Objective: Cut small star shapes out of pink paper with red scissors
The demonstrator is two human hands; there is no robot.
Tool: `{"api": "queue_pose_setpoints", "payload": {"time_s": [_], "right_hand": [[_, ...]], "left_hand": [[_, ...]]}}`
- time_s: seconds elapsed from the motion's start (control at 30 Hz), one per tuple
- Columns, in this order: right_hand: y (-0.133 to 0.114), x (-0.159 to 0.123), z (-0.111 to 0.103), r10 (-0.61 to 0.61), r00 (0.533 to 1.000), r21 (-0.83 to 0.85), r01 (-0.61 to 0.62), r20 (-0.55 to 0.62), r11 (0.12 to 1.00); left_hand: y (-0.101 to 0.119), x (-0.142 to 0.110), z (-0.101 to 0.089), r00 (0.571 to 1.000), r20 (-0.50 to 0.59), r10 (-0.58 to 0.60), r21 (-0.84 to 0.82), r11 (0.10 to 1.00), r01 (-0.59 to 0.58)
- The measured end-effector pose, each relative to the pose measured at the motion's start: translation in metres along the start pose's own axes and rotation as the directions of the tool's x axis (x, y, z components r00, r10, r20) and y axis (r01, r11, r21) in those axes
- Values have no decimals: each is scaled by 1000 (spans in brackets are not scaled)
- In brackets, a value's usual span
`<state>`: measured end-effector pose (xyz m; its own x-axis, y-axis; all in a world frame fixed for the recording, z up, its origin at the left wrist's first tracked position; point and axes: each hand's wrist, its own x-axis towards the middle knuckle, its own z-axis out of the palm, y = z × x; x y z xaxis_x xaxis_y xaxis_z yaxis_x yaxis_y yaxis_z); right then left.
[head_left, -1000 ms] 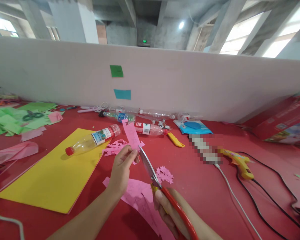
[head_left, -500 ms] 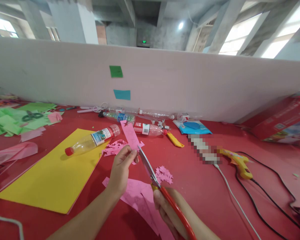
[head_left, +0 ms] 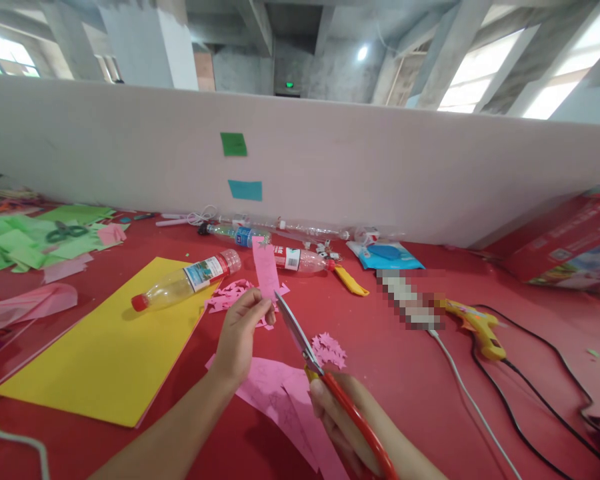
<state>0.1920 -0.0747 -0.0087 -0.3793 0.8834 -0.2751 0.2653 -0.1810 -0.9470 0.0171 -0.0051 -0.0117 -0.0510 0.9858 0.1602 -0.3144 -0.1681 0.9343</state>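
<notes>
On red table (head_left: 405, 373), bounded at the rear by white partition wall (head_left: 330, 167); near edge out of view.

Open room: bare red surface right of centre, between pink star cut-outs (head_left: 329, 349) and white cable (head_left: 473, 393). Left side taken by yellow sheet (head_left: 105, 340), its right edge running just beside the left forearm. Right side crossed by black cables (head_left: 535, 400) and yellow glue gun (head_left: 477, 325). Red box (head_left: 570, 240) at far right, close to the wall. Green paper pile (head_left: 15, 243) at far left.

Along the rear: clear bottle with red cap (head_left: 185, 280) lying partly on the yellow sheet; further bottles (head_left: 300, 259) lying near the wall foot; yellow-handled cutter (head_left: 350, 280); blue packet (head_left: 385, 253). Pink scraps (head_left: 230, 295) just behind the left hand.

Left hand (head_left: 240, 333): raised above the table, fingers curled, thumb and fingertips pinched on the lower end of pink paper strip (head_left: 266, 267); strip held nearly upright, top end free.

Right hand (head_left: 340, 420): closed around the red handles of scissors (head_left: 300, 337); blades together or nearly so, pointing up and left, tip just beside the strip's lower end and the left fingertips. Contact with the paper not discernible.

Larger pink sheet (head_left: 280, 393) flat on the table beneath both hands.
</notes>
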Motion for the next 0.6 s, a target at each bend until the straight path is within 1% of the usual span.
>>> {"api": "queue_pose_setpoints", "payload": {"time_s": [0.1,0.23,0.33,0.47,0.6], "right_hand": [[4,1,-3,7,1000,21,-7,10,1000],[4,3,-11,69,994,25,-72,80,997],[-2,3,-16,10,995,-52,-5,98,999],[-7,4,-19,-42,997,-141,51,68,989],[-3,6,-16,-51,999,-110,51,8,993]], "left_hand": [[3,3,-5,999,33,6,17,1000,-6],[6,10,-13,990,138,-35,67,997,26],[7,14,-18,981,187,-56,87,995,40],[9,17,-21,978,200,-56,81,996,41],[9,13,-18,979,189,-80,73,995,68]]}}
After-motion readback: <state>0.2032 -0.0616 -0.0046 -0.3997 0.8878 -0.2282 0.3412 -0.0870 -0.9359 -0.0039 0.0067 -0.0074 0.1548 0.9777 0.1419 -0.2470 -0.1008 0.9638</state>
